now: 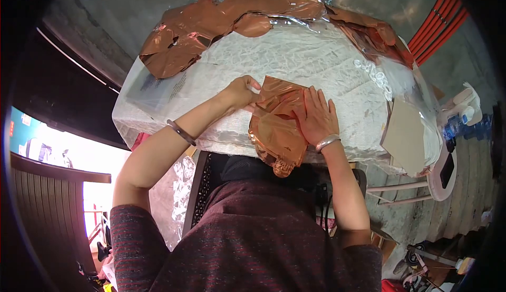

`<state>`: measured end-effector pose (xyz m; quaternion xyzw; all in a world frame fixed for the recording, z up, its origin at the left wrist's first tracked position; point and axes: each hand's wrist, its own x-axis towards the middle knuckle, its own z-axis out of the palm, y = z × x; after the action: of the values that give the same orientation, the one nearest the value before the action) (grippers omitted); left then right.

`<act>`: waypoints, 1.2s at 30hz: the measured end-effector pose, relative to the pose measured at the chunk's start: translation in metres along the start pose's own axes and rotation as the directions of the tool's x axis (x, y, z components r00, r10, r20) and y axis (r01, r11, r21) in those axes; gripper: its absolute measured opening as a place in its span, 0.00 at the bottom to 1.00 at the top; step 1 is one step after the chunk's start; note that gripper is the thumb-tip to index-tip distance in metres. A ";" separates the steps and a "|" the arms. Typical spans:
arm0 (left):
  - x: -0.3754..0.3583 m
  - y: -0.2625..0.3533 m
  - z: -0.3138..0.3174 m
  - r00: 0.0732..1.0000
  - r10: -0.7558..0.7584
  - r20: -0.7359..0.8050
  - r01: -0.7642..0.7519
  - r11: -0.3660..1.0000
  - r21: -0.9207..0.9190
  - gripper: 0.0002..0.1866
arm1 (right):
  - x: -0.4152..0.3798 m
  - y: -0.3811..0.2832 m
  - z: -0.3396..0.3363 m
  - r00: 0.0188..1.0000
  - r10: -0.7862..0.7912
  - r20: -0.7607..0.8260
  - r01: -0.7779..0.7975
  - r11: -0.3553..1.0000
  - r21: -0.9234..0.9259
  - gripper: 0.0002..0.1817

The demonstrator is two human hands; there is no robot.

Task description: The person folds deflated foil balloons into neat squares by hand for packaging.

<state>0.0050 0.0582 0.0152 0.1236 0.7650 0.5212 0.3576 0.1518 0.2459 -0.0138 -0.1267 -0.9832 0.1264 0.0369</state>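
A shiny copper-coloured foil piece (279,134) lies in front of me at the near edge of the cloth-covered table. Its lower end hangs over the edge towards my lap, gathered into a small crumpled knob. At the foil's left edge, my left hand (240,96) is closed with thumb and fingers pinching; the fingertips are partly hidden. My right hand (319,117) rests flat on the foil's right side, fingers stretched out and pressing it against the table.
White crinkled cloth covers the table (221,65). More copper foil pieces (211,26) line its far edge. A white crumpled strip (374,76) and a cardboard sheet (405,134) lie at right, with a stool (440,178) beyond. Red pipes (440,23) stand at back right.
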 end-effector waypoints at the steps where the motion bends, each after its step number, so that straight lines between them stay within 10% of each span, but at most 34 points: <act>1: -0.006 0.003 0.000 1.000 -0.018 0.002 0.018 1.000 -0.023 0.16 | 0.000 0.001 0.001 1.000 -0.002 0.001 0.002 1.000 -0.012 0.37; 36: 0.007 -0.011 0.008 0.934 0.343 0.096 -0.351 0.933 0.082 0.25 | 0.001 0.003 0.003 1.000 -0.008 -0.013 0.008 1.000 -0.013 0.38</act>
<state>0.0072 0.0629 0.0004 0.2950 0.7408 0.5328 0.2835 0.1515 0.2480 -0.0175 -0.1239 -0.9842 0.1189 0.0430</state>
